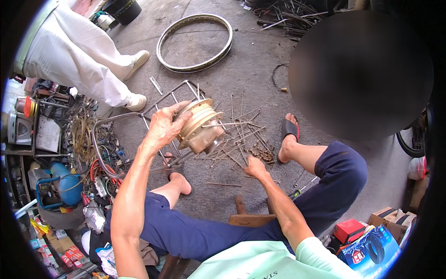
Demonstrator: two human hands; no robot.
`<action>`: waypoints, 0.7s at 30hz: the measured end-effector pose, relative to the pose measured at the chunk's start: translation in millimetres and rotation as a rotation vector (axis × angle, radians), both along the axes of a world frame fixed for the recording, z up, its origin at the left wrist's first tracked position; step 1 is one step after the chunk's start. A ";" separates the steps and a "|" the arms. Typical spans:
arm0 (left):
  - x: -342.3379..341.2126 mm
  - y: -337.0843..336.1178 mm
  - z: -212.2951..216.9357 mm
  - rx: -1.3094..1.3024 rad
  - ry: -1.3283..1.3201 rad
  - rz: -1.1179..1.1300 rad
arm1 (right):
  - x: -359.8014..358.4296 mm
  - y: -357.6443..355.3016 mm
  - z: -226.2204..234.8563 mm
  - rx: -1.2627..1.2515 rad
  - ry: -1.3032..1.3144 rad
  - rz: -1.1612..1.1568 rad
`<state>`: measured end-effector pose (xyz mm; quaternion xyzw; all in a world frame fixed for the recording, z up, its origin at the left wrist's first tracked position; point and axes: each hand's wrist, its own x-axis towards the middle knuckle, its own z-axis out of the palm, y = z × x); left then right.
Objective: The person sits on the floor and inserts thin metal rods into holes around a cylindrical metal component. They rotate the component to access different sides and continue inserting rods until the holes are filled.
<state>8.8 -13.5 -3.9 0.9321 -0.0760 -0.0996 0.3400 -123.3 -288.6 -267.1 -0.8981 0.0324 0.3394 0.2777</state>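
My left hand (166, 124) grips a wheel hub (200, 122), dirty cream and brown, with its fingers over the flange. A few metal spokes stick out of the hub's flanges. Beneath it, partly covered, stands a bent metal-tube frame (103, 122). Many loose spokes (241, 128) lie crisscrossed on the ground to the right of the hub. Down at their near end, my right hand (255, 167) has its fingers closed around a spoke, the fingertips partly hidden. Close by that hand is a small heap of rusty brown pieces (262, 152).
A bare wheel rim (160, 46) lies farther off. Another person (76, 51) in pale trousers stands at left. Cluttered cables (83, 123) and a blue machine (67, 183) fill the left side. A wooden stool (251, 220), boxes (349, 230) and scrap rods (292, 18) are also around.
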 end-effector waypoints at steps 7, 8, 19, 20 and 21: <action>-3.5 -4.2 8.1 0.003 0.111 0.063 | -32.2 11.7 -22.1 -0.134 -0.080 -0.003; -3.4 -4.5 8.1 0.004 0.099 0.059 | -29.8 11.1 -27.1 -0.156 -0.080 0.017; -2.4 -1.8 2.6 -0.044 0.059 0.037 | -19.0 10.0 -31.6 -0.077 0.003 -0.010; -2.3 0.6 0.5 -0.052 0.053 0.030 | -17.0 8.1 -27.5 -0.069 0.044 -0.037; -0.8 1.1 0.6 -0.062 0.051 0.010 | -13.9 5.6 -25.3 -0.062 0.082 -0.068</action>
